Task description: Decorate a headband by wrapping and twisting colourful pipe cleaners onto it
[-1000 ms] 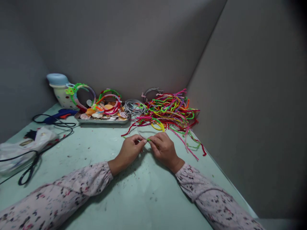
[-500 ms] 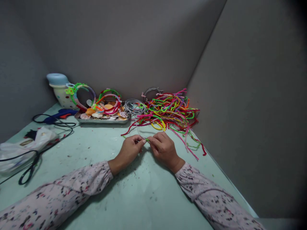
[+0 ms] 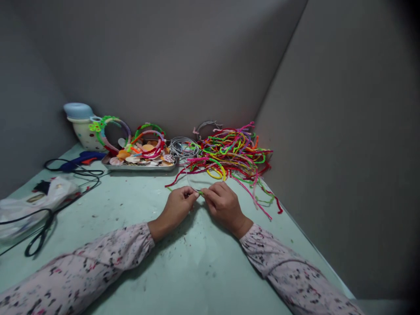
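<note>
My left hand (image 3: 177, 207) and my right hand (image 3: 224, 203) meet fingertip to fingertip on the pale green table (image 3: 138, 214). Both pinch a thin bare wire hoop (image 3: 194, 176) where a green pipe cleaner (image 3: 201, 192) is wound onto it. The hoop arcs away from my fingers toward a big heap of coloured pipe cleaners (image 3: 233, 154) just behind my hands. Both forearms wear speckled pink sleeves.
A metal tray (image 3: 138, 165) with shells and wrapped headbands sits at the back, bare wire hoops (image 3: 183, 146) beside it. A blue-lidded pot (image 3: 80, 124), a blue glue gun (image 3: 82, 158), black cable, scissors (image 3: 39, 234) and a plastic bag (image 3: 33, 199) lie left. Grey walls close the back and right.
Almost nothing has changed: my fingers shift slightly on the hoop and pipe cleaner, and the view has tipped a little.
</note>
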### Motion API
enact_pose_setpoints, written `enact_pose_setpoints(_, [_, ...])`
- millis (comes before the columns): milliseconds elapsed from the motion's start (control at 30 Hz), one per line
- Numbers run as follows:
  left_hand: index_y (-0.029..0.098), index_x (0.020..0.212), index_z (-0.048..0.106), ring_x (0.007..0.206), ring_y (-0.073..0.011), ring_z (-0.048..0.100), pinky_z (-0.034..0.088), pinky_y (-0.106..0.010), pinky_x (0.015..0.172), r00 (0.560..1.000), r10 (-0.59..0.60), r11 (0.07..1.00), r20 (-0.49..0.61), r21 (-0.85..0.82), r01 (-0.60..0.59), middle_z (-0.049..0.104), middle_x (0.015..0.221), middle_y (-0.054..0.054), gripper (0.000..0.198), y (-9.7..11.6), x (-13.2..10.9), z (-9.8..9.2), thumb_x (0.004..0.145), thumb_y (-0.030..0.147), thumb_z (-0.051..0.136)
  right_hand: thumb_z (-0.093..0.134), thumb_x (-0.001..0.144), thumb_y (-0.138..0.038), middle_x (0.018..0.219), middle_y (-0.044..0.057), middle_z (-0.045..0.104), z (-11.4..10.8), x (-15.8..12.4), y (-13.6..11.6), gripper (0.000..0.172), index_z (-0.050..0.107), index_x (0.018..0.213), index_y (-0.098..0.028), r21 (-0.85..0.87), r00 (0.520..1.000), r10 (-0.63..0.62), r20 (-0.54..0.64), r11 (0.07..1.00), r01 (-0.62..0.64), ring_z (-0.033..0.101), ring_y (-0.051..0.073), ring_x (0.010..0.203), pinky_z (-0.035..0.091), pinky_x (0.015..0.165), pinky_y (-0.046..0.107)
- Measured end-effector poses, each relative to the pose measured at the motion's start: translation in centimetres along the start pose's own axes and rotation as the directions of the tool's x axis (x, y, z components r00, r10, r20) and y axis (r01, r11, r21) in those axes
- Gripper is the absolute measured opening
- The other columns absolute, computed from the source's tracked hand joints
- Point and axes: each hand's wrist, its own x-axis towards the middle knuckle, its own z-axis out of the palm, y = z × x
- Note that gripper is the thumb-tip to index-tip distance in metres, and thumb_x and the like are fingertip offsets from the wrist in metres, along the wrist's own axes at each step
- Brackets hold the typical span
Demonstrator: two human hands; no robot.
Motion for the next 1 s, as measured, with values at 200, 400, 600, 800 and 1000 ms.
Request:
enact_pose_setpoints(200, [0.017, 0.084, 0.063, 0.053, -0.013, 0.054, 0.039, -0.023, 0.05, 0.996, 0.078, 0.997, -0.051, 0.022, -0.077, 0.061, 0.065, 0.001, 0.02, -0.2, -0.2, 0.2, 0.082, 0.037, 0.058, 0.053, 0.092, -0.022, 0.085, 0.007, 0.063, 0.5, -0.2, 0.3, 0.019, 0.066, 0.106, -0.023, 0.09, 0.995, 0.08, -0.064, 0.993, -0.074, 0.053, 0.023, 0.087, 0.045, 0.076, 0.037])
enact_pose_setpoints(400, [0.018, 0.11, 0.057, 0.078, -0.0138, 0.061, 0.049, -0.026, 0.067, 0.906, 0.388, 0.918, -0.167, 0.151, -0.366, 0.058, 0.111, -0.009, 0.025, 0.8, -1.2, 0.0, 0.087, 0.026, 0.056, 0.054, 0.093, -0.025, 0.085, 0.005, 0.065, 0.7, -0.1, 1.1, 0.013, 0.066, 0.097, -0.022, 0.2, 0.942, 0.263, -0.208, 0.954, -0.222, 0.055, 0.021, 0.083, 0.044, 0.077, 0.038])
enact_pose_setpoints(600, [0.019, 0.093, 0.064, 0.078, -0.0156, 0.06, 0.046, -0.028, 0.071, 0.853, 0.468, 0.81, 0.229, 0.276, -0.518, 0.064, 0.088, -0.005, 0.013, 1.1, -1.8, 0.4, 0.089, 0.018, 0.052, 0.053, 0.093, -0.024, 0.083, 0.003, 0.063, 0.6, -0.1, 1.3, 0.012, 0.065, 0.096, -0.022, 0.322, 0.906, 0.335, -0.257, 0.914, -0.247, 0.055, 0.02, 0.081, 0.045, 0.075, 0.036])
enact_pose_setpoints(800, [0.019, 0.098, 0.065, 0.083, -0.0173, 0.061, 0.047, -0.03, 0.076, 0.881, 0.451, 0.793, 0.139, 0.39, -0.468, 0.065, 0.093, -0.005, 0.016, 0.1, -0.8, -0.1, 0.089, 0.017, 0.052, 0.052, 0.094, -0.022, 0.087, 0.004, 0.063, 0.1, -0.2, 0.7, 0.011, 0.063, 0.093, -0.022, 0.448, 0.929, 0.296, -0.221, 0.877, -0.173, 0.056, 0.019, 0.085, 0.045, 0.078, 0.036])
enact_pose_setpoints(1000, [0.019, 0.09, 0.061, 0.078, -0.0147, 0.056, 0.047, -0.027, 0.071, 0.749, 0.662, 0.702, -0.029, 0.372, -0.607, 0.06, 0.084, -0.002, 0.01, 0.6, -0.5, -0.7, 0.086, 0.012, 0.056, 0.051, 0.094, -0.024, 0.083, 0.004, 0.061, 0.2, -0.2, 0.6, 0.014, 0.063, 0.089, -0.021, 0.503, 0.959, 0.26, -0.111, 0.847, -0.171, 0.054, 0.018, 0.081, 0.043, 0.076, 0.034])
